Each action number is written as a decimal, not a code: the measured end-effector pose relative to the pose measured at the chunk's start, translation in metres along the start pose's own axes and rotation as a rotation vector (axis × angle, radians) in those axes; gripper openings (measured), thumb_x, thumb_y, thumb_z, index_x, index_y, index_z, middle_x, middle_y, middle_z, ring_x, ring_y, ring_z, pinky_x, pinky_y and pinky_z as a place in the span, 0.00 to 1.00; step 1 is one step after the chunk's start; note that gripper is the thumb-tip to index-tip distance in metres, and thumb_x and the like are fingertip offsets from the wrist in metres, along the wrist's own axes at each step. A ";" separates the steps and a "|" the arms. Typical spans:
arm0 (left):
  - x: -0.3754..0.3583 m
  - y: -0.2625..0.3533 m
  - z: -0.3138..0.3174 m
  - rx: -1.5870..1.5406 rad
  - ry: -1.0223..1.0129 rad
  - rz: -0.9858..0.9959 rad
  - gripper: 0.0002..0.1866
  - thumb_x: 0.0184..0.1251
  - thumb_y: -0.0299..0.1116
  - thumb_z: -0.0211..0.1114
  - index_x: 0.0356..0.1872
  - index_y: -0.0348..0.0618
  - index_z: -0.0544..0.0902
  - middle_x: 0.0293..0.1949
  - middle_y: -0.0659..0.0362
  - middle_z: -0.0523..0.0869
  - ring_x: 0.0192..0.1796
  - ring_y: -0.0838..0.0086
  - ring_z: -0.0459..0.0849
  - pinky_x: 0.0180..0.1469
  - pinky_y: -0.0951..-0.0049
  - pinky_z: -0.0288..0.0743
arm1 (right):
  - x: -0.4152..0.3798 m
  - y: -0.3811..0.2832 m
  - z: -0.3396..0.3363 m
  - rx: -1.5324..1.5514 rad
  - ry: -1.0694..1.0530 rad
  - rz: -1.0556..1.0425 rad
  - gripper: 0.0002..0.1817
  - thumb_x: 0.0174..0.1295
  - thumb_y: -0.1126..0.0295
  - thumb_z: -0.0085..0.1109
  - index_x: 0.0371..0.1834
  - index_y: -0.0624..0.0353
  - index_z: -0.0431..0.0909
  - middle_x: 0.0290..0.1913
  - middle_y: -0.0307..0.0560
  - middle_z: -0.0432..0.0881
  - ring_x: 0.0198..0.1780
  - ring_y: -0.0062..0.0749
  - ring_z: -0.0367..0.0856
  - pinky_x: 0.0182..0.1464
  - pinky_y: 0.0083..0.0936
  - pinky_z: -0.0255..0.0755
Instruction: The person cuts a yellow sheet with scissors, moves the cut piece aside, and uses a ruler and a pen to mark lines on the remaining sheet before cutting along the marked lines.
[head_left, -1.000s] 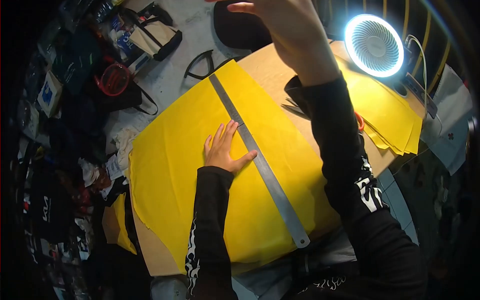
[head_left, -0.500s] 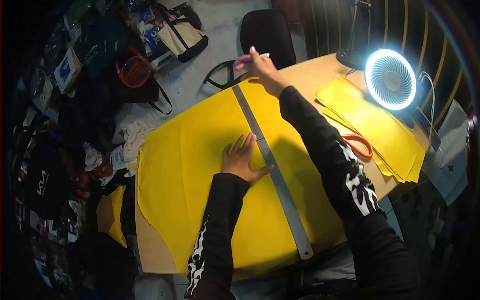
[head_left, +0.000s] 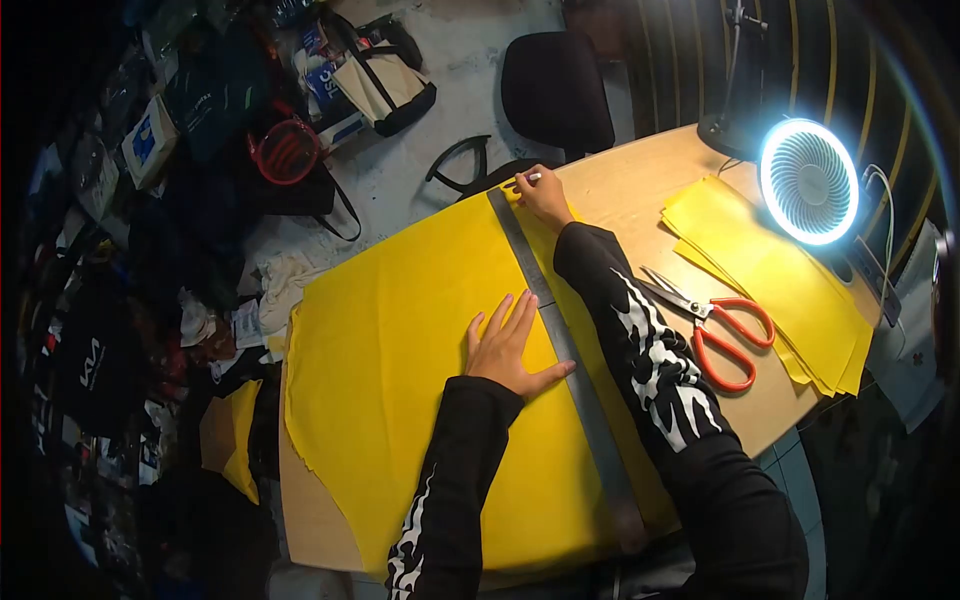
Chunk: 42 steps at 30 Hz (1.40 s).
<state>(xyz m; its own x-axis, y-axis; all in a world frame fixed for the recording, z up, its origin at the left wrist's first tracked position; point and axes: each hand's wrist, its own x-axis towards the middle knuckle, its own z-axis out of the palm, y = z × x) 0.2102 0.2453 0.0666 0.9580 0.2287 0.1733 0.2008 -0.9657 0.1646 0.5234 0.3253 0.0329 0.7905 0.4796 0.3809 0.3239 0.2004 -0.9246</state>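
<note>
A large yellow sheet (head_left: 400,360) covers much of the wooden table (head_left: 318,515). Across it lies a long metal ruler (head_left: 590,412), running from the far edge toward the near one. My left hand (head_left: 512,350) is spread flat on the sheet, fingertips and thumb on the ruler around its middle. At the ruler's far end, my right hand (head_left: 545,198) grips a white-ended pen (head_left: 535,177) at the sheet's edge. Red-handled scissors (head_left: 715,325) lie to the right of my right forearm, blades slightly apart.
Stacked yellow pieces (head_left: 770,290) lie at the table's right, beside a lit round fan (head_left: 810,182) and a lamp base. Beyond the far edge stands a black chair (head_left: 557,92). Bags (head_left: 385,85) and clutter fill the floor on the left.
My right hand has come down to the ruler's far end with the pen. The scissors now show fully as the right sleeve moved off them. The whole view has shifted slightly.
</note>
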 end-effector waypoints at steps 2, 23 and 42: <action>0.000 -0.001 0.001 0.001 0.004 0.002 0.56 0.52 0.70 0.63 0.75 0.42 0.58 0.76 0.53 0.60 0.79 0.63 0.53 0.76 0.51 0.40 | 0.006 0.011 0.005 -0.080 0.048 -0.061 0.13 0.68 0.66 0.59 0.40 0.69 0.75 0.33 0.51 0.86 0.28 0.28 0.85 0.31 0.23 0.80; 0.000 -0.001 0.001 -0.003 0.001 -0.001 0.56 0.52 0.71 0.62 0.75 0.42 0.59 0.76 0.54 0.61 0.79 0.64 0.52 0.76 0.49 0.39 | -0.002 0.007 0.005 -0.285 0.040 -0.181 0.14 0.67 0.63 0.62 0.37 0.67 0.78 0.31 0.53 0.88 0.29 0.32 0.87 0.31 0.27 0.77; 0.001 -0.003 0.004 0.071 -0.017 -0.020 0.54 0.53 0.74 0.57 0.75 0.47 0.59 0.77 0.56 0.59 0.79 0.66 0.52 0.76 0.50 0.41 | -0.092 -0.049 -0.045 -0.126 -0.112 -0.087 0.12 0.66 0.67 0.62 0.36 0.67 0.78 0.31 0.55 0.87 0.28 0.34 0.87 0.32 0.27 0.78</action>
<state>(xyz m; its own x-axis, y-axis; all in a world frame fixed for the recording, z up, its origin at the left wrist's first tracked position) 0.2116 0.2484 0.0624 0.9568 0.2469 0.1537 0.2338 -0.9673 0.0984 0.4578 0.2329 0.0428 0.6964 0.5583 0.4510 0.4568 0.1399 -0.8785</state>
